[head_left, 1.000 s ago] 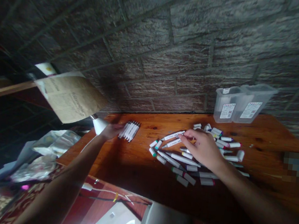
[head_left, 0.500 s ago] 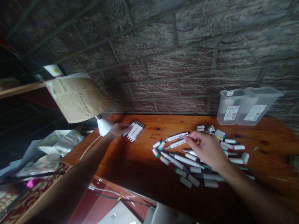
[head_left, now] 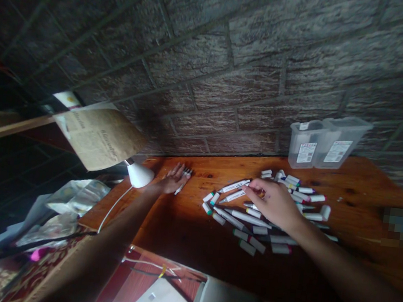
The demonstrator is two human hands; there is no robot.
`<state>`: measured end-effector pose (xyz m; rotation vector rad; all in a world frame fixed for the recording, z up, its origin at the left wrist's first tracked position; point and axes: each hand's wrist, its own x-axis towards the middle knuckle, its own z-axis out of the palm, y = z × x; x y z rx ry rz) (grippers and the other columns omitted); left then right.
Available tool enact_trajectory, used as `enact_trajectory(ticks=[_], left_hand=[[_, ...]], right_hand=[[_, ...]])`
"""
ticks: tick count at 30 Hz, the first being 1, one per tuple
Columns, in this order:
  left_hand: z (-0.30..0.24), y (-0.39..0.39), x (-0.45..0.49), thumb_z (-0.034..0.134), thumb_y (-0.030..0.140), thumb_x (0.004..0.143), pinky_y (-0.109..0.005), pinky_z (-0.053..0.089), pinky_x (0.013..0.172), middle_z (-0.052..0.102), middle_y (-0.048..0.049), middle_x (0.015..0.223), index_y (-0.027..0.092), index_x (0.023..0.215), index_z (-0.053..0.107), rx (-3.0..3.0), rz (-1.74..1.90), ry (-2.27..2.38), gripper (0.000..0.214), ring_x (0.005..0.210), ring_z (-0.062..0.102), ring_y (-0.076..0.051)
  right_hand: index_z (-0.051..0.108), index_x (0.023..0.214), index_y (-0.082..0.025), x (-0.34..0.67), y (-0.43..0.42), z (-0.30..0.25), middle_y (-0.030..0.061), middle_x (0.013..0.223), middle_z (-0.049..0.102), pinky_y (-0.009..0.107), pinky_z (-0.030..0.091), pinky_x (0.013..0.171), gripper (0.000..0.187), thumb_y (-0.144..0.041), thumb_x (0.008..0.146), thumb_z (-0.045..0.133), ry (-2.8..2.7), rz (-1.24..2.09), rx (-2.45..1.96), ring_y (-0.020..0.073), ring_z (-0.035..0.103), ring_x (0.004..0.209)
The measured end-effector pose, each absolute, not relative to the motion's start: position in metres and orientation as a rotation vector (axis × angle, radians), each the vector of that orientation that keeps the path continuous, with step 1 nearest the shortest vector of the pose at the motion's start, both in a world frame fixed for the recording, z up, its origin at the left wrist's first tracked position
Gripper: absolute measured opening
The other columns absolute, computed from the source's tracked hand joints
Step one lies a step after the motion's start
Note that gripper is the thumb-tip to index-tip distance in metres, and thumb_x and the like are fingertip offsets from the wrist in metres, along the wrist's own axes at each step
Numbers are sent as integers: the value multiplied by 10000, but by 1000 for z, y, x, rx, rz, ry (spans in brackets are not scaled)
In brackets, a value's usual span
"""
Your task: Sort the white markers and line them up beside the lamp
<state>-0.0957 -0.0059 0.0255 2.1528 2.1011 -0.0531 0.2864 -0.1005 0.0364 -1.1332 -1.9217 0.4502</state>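
Observation:
On the wooden table, my left hand [head_left: 173, 181] lies flat with its fingers stretched over a small row of white markers [head_left: 180, 187]. It covers most of the row; dark tips and one marker's side show past the fingers. My right hand [head_left: 274, 200] is closed in a pinch at the right end of a white marker [head_left: 234, 186] with dark lettering. A second marker [head_left: 232, 196] lies just below it, close to my thumb. Under and around the right hand spread several loose white markers and caps, among them a long marker [head_left: 248, 218] and green-ended caps [head_left: 207, 208].
Two clear plastic containers [head_left: 306, 146] with labels stand against the dark brick wall [head_left: 251, 93]. At the left is a white lamp base [head_left: 140, 176] with a paper-like shade [head_left: 97, 134] and a cable. Plastic bags [head_left: 76, 195] lie further left. Below the table edge sits a white device [head_left: 163, 297].
My left hand has moved right, from beside the row of markers to flat on top of it. My right hand stays at the same marker. The view has shifted slightly.

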Motion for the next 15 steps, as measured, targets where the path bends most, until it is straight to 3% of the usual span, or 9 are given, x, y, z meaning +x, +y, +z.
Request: enact_trajectory(ticks=[3,10,13,15], left_hand=[[26,-8,-80,164,628,922,-510,134,1166,32,-138,1592,140,1545,98,2156,-241,2090,794,1475,-3,-272],[23,-19,-79,115,544,946,-453,151,1181,24,-223,1572,-29,1513,76,2083,-269,2231,807,1465,9,-289],[24,-26,-90,183,493,952,-510,200,1158,77,-277,1552,-58,1491,172,2142,-279,2214,771,1453,61,-346],[28,-28,-102,329,452,918,-560,237,1130,195,-292,1527,-25,1449,334,2323,-296,2067,714,1445,94,-383]], right_hand=[[654,717,-202,286,-100,37,17,750,732,253,418,624,259,-349,902,547,-1920,466,-1128,159,654,666],[668,738,-195,289,-100,39,26,739,729,255,430,652,245,-337,902,554,-1898,462,-1118,162,654,667],[683,754,-198,288,-101,39,32,729,730,256,441,673,242,-339,904,555,-1914,450,-1117,166,659,671],[693,772,-203,288,-101,38,33,736,732,258,445,683,238,-343,905,555,-1927,437,-1109,168,661,680]])
